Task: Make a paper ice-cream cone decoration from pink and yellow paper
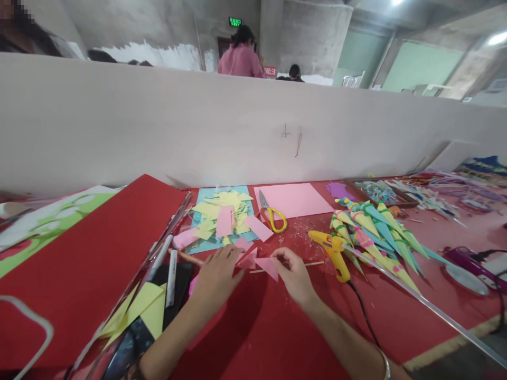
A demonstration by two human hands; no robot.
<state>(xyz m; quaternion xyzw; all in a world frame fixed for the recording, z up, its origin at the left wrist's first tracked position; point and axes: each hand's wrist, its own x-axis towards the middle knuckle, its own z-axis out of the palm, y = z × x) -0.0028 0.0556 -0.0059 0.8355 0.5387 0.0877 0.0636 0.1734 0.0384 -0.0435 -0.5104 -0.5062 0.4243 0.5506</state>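
My right hand (293, 275) pinches a folded piece of pink paper (268, 267), its pointed corner hanging toward the table. Beside it, my left hand (217, 275) rests palm down at more pink paper (249, 258), thumb apart from the fingers. Whether the left fingertips grip any of that paper is hard to see. A thin wooden stick (315, 263) lies on the red table, passing behind my right hand. Beyond my hands, yellow paper scraps (222, 203) and a few pink pieces (259, 228) are heaped on a light blue sheet (208, 244).
Scissors (277, 221) lie by a pink sheet (301, 199). To the right are a yellow glue gun (336, 253), several decorated paper cones (372, 229) and a long clear rod (428, 305). Left stand red board (106, 264) and a marker (171, 277). A white partition (198, 126) rises behind.
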